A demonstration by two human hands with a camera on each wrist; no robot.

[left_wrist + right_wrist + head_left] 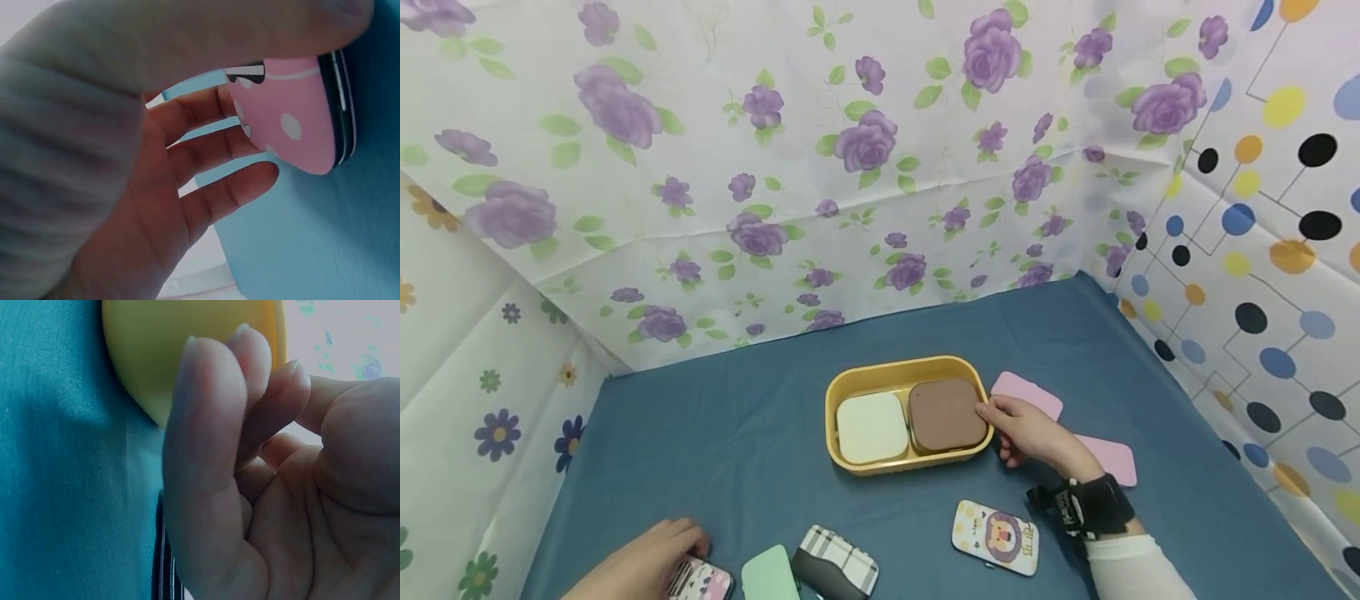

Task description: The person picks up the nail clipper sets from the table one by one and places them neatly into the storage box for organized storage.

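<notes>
Yellow tray [872,382] on the table [722,450], long axis running leftward from the nearer right hand [1026,432].
We see that hand's fingers pinching the tray's right end; the left hand [649,558], well apart, grips a pink case [287,119].

Head view looks down — wrist views hug hands [156,209] [284,484].

tray [887,379]: left box [872,427], right box [946,414] inside | right of tray: two cases [1108,460] | before tray: four cases [996,537]

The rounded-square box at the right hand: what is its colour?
The rounded-square box is plain brown, best seen in the head view.
</notes>
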